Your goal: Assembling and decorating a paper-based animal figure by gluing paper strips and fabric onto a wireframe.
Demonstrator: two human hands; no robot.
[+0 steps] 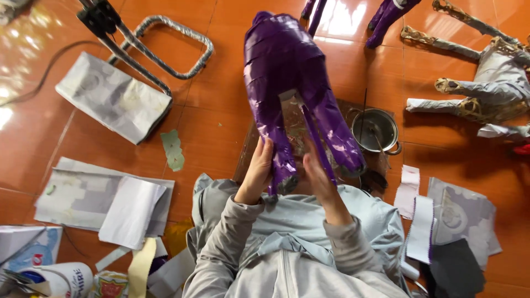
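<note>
1. Far left, 9 o'clock: flat stack of grey-white paper sheets (88,198) on the orange tiled floor (221,83), a loose white sheet lying on top.
2. Up at 10 o'clock: folded grey paper bundle (113,96) w/ a bent grey metal tube frame (171,47) just beside it, black clamp at its top end.
3. Btwn those & centre: small pale green paper scrap (173,149), alone on the tiles.
4. Centre now: left hand (258,171) is closed round one leg of the big purple tape-wrapped animal-shaped figure (287,72), fingers curled on the leg's outer side, near its lower end.
5. Figure stands tilted away toward 12 o'clock, body up top, two legs pointing down at the person's lap, over the grey jacket (298,248).
6. Right hand (320,176) just right of it, at 6 o'clock of the figure: fingers pressed on a thin purple strip btwn the two legs. Full clamp or flat press? Can't tell, palm side hidden.
7. Under the figure: brown board (245,149) on the floor.
8. 3 o'clock of the hands: small round metal pot (375,129) w/ a stick in it, sitting on the board's right end.
9. Far right, 2 o'clock: unwrapped woven-cane & grey-paper animal figure (491,83) lying on its side.
10. Lower right, 4 o'clock: white & grey paper pieces (441,215) scattered by the person's knee.
</note>
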